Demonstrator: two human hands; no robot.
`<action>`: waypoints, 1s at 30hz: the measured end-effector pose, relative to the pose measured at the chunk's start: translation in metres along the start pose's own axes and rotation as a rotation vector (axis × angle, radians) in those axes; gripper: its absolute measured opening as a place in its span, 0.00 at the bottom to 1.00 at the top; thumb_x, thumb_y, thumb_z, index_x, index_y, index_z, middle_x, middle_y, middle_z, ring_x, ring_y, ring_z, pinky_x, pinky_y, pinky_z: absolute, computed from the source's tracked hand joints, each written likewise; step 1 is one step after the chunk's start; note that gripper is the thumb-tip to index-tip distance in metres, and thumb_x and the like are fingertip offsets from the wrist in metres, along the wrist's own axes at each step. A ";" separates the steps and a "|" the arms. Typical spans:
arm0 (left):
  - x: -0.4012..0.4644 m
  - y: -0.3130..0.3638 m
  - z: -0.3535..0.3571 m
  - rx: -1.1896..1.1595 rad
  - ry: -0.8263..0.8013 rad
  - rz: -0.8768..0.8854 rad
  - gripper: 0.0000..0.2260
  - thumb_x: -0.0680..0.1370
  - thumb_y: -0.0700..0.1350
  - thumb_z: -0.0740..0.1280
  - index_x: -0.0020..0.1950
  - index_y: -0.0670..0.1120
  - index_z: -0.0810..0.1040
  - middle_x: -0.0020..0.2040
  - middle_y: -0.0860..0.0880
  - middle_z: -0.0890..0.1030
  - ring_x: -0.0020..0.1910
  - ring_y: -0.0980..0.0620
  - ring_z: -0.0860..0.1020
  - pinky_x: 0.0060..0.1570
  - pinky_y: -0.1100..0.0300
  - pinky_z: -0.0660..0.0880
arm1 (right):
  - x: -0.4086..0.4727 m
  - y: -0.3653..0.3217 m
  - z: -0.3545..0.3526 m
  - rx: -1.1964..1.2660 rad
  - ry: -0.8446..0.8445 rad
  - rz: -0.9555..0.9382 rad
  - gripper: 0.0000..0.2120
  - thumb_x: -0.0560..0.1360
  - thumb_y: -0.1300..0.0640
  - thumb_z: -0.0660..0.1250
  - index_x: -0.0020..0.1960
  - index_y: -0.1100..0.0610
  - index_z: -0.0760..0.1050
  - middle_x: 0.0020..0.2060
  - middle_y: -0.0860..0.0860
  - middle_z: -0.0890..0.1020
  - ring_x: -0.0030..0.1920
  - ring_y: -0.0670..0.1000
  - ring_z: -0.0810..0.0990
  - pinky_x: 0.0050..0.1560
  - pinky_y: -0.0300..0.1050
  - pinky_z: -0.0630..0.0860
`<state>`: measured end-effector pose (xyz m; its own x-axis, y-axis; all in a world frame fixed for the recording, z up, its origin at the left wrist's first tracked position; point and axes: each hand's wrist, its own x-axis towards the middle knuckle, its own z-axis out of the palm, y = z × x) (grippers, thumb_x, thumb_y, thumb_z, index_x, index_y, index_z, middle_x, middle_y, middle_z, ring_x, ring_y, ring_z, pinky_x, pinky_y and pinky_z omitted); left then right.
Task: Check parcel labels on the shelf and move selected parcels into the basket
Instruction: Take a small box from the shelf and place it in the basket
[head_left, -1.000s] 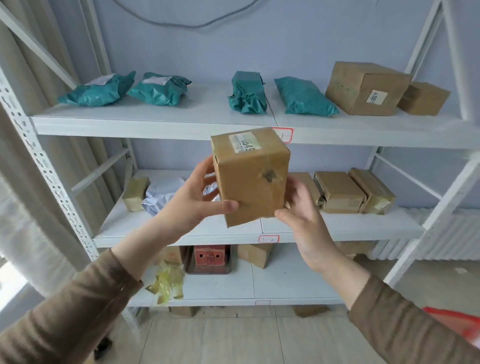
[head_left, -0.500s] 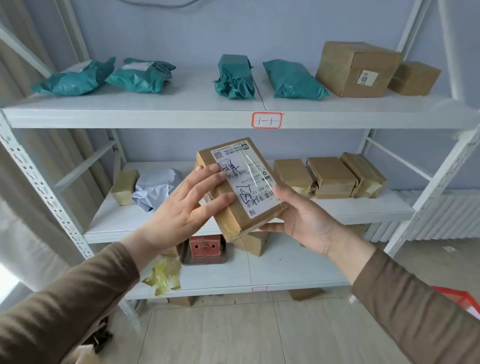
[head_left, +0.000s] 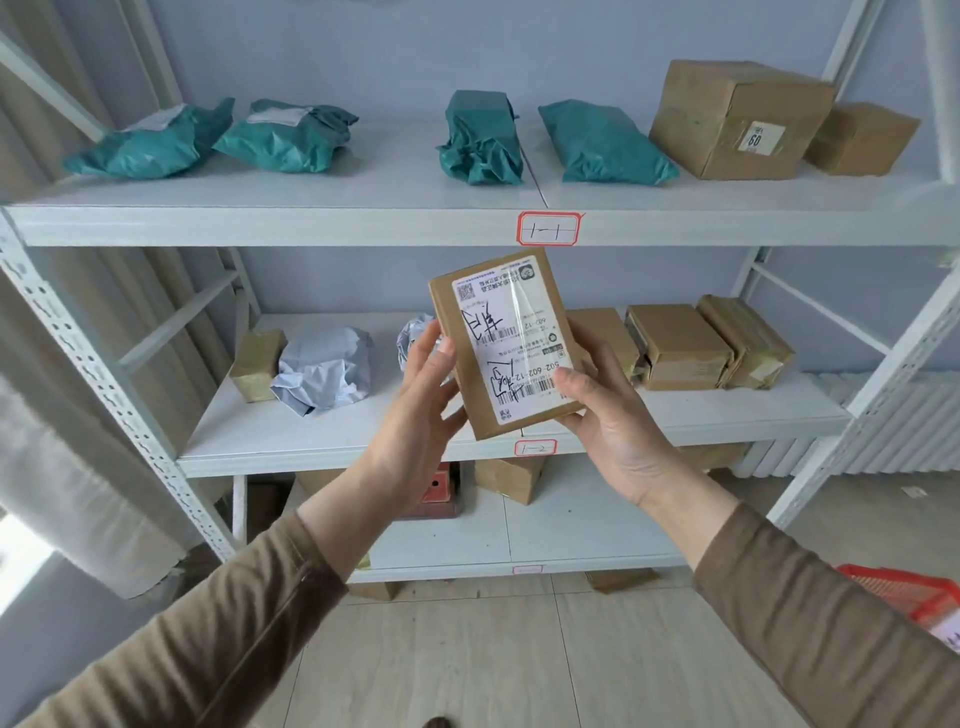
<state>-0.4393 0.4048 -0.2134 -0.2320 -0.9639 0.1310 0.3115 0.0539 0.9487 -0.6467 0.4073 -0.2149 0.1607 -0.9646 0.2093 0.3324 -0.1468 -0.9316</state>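
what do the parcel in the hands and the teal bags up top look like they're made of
Held parcel: brown cardboard, matte, with a glossy strip of clear tape glinting across its white paper label. Teal bags on the top shelf: probably thin plastic mailer film, slightly shiny, crumpled into soft wrinkles.

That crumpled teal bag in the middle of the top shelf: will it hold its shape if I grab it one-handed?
Probably not: the crumpled teal bag has a creased, loose wrap, so it will likely sag. The film looks smooth, perhaps slippery. It lies flat, so rolling seems unlikely.
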 end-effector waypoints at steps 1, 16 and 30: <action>0.002 -0.002 -0.001 0.005 0.001 0.004 0.29 0.80 0.61 0.64 0.80 0.58 0.63 0.73 0.53 0.78 0.73 0.47 0.75 0.76 0.39 0.66 | 0.003 0.001 -0.003 0.001 0.019 -0.002 0.22 0.73 0.59 0.69 0.67 0.49 0.73 0.59 0.50 0.84 0.58 0.49 0.83 0.59 0.50 0.79; 0.044 0.017 -0.035 0.507 -0.420 -0.213 0.38 0.75 0.52 0.75 0.82 0.59 0.62 0.71 0.52 0.80 0.71 0.49 0.77 0.76 0.43 0.67 | 0.070 -0.053 -0.018 -0.633 -0.190 0.162 0.29 0.72 0.47 0.76 0.72 0.51 0.75 0.65 0.50 0.81 0.57 0.49 0.83 0.57 0.46 0.81; 0.045 -0.053 0.027 0.011 -0.099 -0.029 0.22 0.87 0.49 0.58 0.82 0.60 0.61 0.75 0.52 0.76 0.73 0.51 0.75 0.74 0.46 0.70 | 0.014 0.031 -0.031 -0.268 0.133 0.093 0.31 0.78 0.35 0.62 0.79 0.33 0.57 0.72 0.37 0.75 0.72 0.43 0.73 0.71 0.59 0.71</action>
<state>-0.4916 0.3655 -0.2498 -0.3306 -0.9347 0.1308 0.2930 0.0301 0.9556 -0.6632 0.3821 -0.2503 0.0500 -0.9942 0.0948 0.0619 -0.0917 -0.9939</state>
